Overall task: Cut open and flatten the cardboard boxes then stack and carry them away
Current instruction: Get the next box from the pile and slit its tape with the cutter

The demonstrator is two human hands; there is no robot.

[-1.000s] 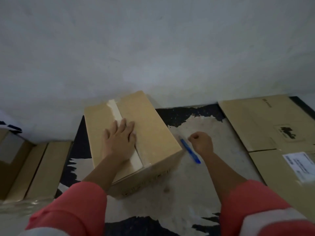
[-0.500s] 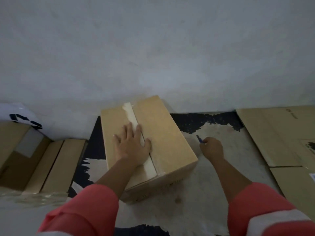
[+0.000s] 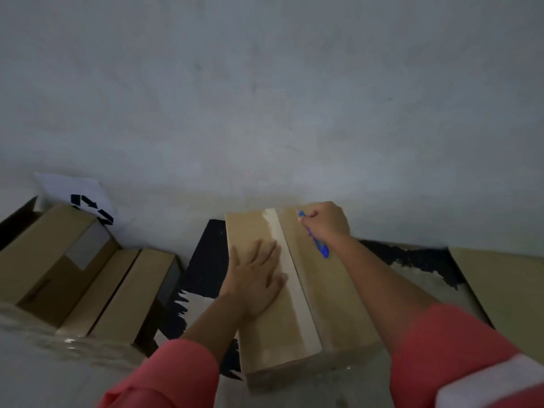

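A closed brown cardboard box point(image 3: 332, 304) stands on the floor in front of me, sealed along its top by a pale strip of tape point(image 3: 290, 269). My left hand point(image 3: 254, 279) lies flat, fingers spread, on the box's left flap beside the tape. At the far end of the box top, just right of the tape, my right hand point(image 3: 325, 222) is closed around a blue cutter point(image 3: 316, 244). Its tip points toward the tape's far end; whether the blade touches is hidden.
Two more brown boxes point(image 3: 50, 260) point(image 3: 123, 293) stand at the left by the grey wall, with a white printed sheet point(image 3: 82, 198) behind them. Flattened cardboard point(image 3: 509, 293) lies on the floor at the right. The floor is patchy black and pale.
My right hand picked the blue cutter off the floor right of the box and carried it to the far end of the box top. My left hand stayed on the box.
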